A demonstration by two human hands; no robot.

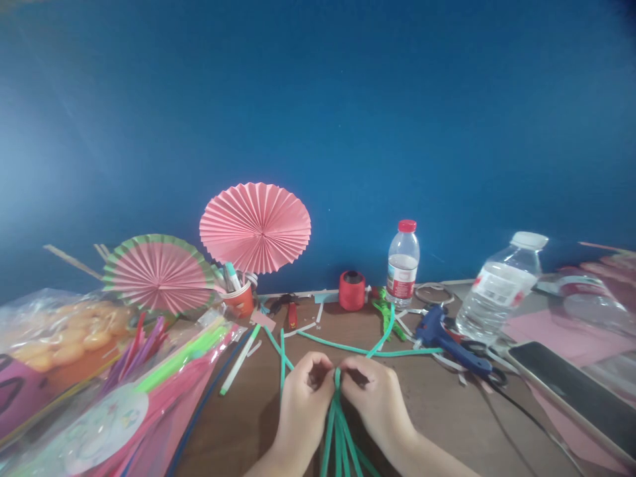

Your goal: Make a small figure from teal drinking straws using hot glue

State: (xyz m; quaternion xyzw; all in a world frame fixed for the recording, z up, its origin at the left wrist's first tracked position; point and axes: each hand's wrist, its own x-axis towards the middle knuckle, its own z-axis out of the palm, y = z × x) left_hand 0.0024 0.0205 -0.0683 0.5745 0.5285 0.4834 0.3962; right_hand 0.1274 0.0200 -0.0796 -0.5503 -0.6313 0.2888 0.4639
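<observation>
I've got the left hand (305,397) and right hand (375,394) pinching the green bundle (338,430), fingertips nearly together. Its gathered tip points away from my camera; long axis runs front-to-back, strands fanning nearer between the wrists. Beyond, more green lengths (342,346) cross the table (432,417).

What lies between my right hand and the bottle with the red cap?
In the head view, teal fuzzy stems cross that stretch, with a bright green item nearer the bottle.
</observation>
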